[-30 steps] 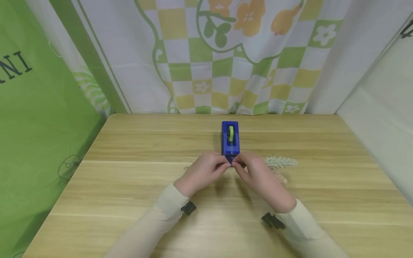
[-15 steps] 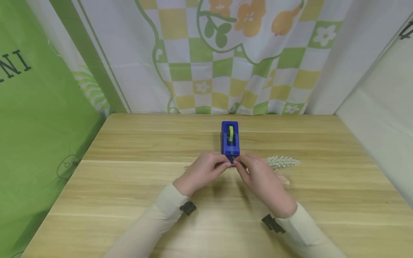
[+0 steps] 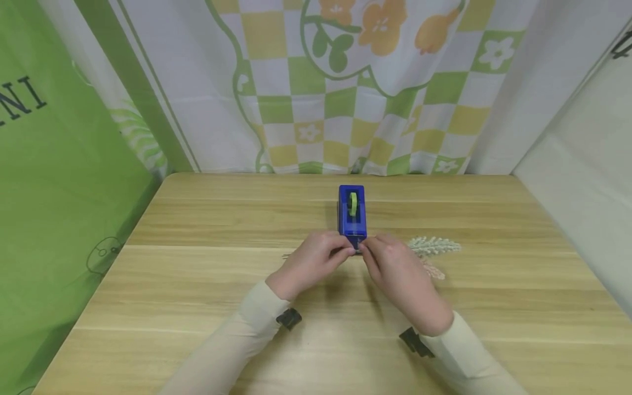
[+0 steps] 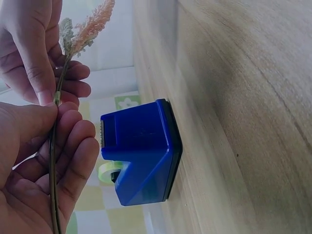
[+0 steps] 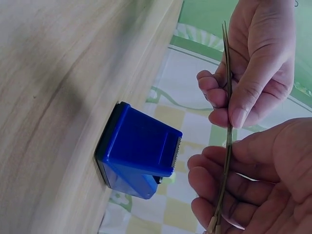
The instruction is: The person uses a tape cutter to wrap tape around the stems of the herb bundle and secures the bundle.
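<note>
Both hands hold a slim bundle of dried-flower stems (image 4: 53, 161), level above the table. My left hand (image 3: 312, 259) pinches it between thumb and fingers. Right beside that grip, the thumb and fingertips of my right hand (image 3: 406, 282) pinch the stems too. A short band of clear tape (image 4: 57, 96) shows around the stems where the thumbs meet. Past my right hand stick out a pale green flower head (image 3: 436, 246) and a pink flower head (image 3: 434, 270). Just beyond the fingertips stands a blue tape dispenser (image 4: 139, 146), its toothed cutter facing me.
A yellow-green tape roll (image 3: 353, 204) sits in the dispenser. The wooden table (image 3: 222, 214) extends to both sides. A patterned curtain (image 3: 340, 109) hangs at its back edge, a green cloth (image 3: 59, 181) at left and a white one (image 3: 577, 148) at right.
My right hand has turned slightly and shifted a little to the right at the stems. The flower heads have moved slightly right. My left hand stays nearly in place.
</note>
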{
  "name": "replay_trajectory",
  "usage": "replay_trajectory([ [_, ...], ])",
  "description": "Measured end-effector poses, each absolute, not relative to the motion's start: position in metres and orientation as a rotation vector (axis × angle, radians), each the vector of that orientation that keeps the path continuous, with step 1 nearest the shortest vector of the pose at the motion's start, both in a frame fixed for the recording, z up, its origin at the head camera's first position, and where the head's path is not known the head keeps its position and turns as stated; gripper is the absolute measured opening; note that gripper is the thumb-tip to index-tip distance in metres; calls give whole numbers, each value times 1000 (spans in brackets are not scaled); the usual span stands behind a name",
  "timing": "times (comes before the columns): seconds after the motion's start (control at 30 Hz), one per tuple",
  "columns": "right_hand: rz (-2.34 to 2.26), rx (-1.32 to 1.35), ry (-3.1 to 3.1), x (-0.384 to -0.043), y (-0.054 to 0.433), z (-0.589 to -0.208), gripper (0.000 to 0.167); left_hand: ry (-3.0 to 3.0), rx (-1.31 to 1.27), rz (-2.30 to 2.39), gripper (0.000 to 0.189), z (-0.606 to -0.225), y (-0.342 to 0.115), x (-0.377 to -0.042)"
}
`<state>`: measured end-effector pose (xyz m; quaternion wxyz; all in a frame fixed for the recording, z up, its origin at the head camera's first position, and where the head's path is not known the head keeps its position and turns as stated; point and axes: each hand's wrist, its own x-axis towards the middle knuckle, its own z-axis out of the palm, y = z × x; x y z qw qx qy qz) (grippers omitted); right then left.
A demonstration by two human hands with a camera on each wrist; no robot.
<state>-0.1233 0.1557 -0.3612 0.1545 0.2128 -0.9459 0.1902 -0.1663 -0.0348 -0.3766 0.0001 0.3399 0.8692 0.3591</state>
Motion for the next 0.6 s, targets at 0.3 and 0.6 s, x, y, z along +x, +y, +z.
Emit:
replay_trajectory([
  [0.3,456,628,-2718,-123,157,-362,18,2742,1074,1104,21,-375,-33,-165],
  [0.6,519,633,-2703,-123,163,-363,16,2741,1078,1114,20,-373,-33,-163],
])
